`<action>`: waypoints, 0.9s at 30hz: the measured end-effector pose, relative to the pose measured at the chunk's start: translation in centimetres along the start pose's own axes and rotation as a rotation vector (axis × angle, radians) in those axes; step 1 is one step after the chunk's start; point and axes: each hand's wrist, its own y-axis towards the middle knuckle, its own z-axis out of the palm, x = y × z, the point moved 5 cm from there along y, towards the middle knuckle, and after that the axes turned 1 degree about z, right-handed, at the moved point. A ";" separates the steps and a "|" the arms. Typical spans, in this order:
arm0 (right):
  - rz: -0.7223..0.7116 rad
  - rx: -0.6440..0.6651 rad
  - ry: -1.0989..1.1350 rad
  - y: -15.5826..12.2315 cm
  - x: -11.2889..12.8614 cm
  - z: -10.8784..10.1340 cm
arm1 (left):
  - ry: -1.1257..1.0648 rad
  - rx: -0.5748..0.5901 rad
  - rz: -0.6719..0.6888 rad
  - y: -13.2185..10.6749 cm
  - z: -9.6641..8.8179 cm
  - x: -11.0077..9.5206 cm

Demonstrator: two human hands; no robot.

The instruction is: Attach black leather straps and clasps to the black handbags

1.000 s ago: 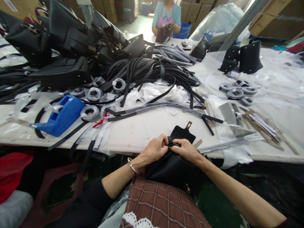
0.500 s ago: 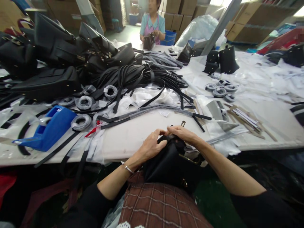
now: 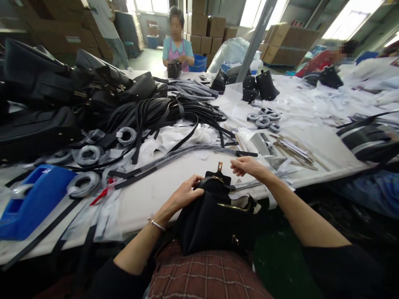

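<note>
A black handbag (image 3: 215, 220) with gold trim rests on my lap against the edge of the white table (image 3: 174, 182). My left hand (image 3: 185, 193) is closed on the bag's top edge beside its handle. My right hand (image 3: 246, 166) is lifted off the bag and hovers over the table with its fingers curled loosely; I cannot make out anything in them. The bag's flap with a small metal tab (image 3: 220, 166) lies on the table between my hands.
A blue tape dispenser (image 3: 29, 199) sits at the left. Piles of black bags (image 3: 40, 104), a heap of black straps (image 3: 165, 112) and wrapped strap coils (image 3: 84, 182) cover the table. A person (image 3: 176, 45) handles a bag at the far end. Cardboard boxes stand behind.
My right hand has let go of the bag's top and moved up and right over the table. My left hand stays on the bag. The view has tilted up.
</note>
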 end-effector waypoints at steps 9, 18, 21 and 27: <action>0.530 0.152 0.543 -5.2 -10.1 3.4 | -0.165 0.125 -0.086 2.3 1.9 -1.3; 0.376 -0.187 1.143 -3.1 -10.6 3.0 | -0.529 0.275 -0.010 2.0 2.9 -2.7; 0.257 -0.236 1.233 -2.1 -9.8 2.9 | -0.507 0.334 0.030 1.8 2.8 -3.1; 0.085 -0.276 1.333 0.2 -6.1 2.2 | -0.452 0.415 0.035 1.6 2.7 -3.7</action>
